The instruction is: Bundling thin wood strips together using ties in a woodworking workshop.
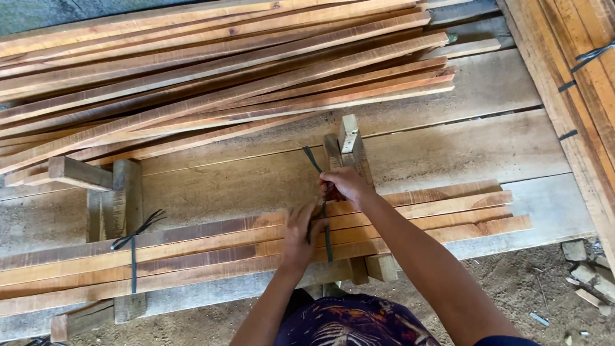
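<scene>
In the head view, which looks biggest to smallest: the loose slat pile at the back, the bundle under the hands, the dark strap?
1. Loose slat pile
2. Bundle, though nearer the camera
3. Dark strap, by far smallest

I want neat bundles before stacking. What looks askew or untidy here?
The loose slat pile behind fans out unevenly, ends not flush. In the bundle that both hands, left hand and right hand, are tying with a black strap, the right ends are staggered.
</scene>
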